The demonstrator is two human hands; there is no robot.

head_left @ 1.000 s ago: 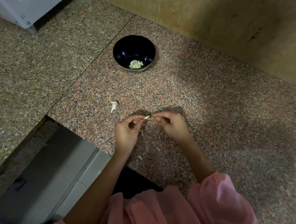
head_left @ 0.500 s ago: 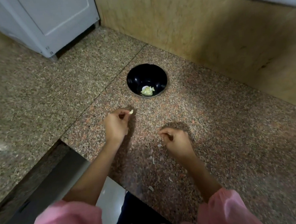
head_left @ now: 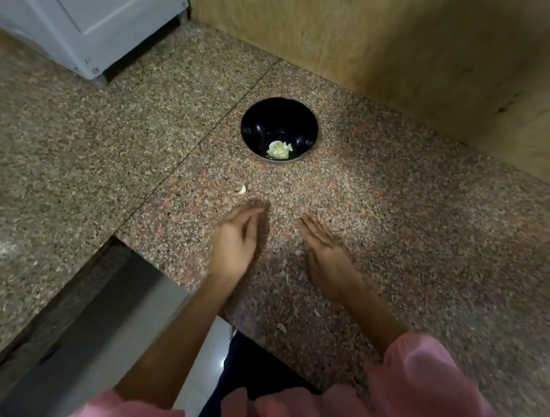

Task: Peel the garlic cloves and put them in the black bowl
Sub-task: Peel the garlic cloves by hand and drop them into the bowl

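Garlic [head_left: 278,150] lies in a small pale heap at the bottom of the black bowl [head_left: 250,126], which stands on the speckled stone surface [head_left: 412,233] at twelve o'clock from the hands, near them but well clear of touching. The left hand [head_left: 235,242] and right hand [head_left: 325,250] are low over the surface, apart from each other. Both have loose, mostly straight fingers and hold nothing that can be made out. The left one is smeared by motion, so a sliver between its fingers cannot be ruled out.

A pale piece [head_left: 241,189] sits alone at twelve o'clock from the left hand, with the bowl at one o'clock from it. It may be an unpeeled clove or only husk; the view is too soft to say. Thin peel scraps [head_left: 298,252] are scattered between the wrists and towards six o'clock.

The likeliest slip, as I judge it, is a mix-up. If the lone piece is a clove, it could be brushed aside with the husk. Scraps clinging to the fingers could also ride into the bowl with the next clove. The edge of the surface drops away at seven o'clock from the left hand, so a careless sweep could send bits over it. A hasty reach could nudge the bowl.
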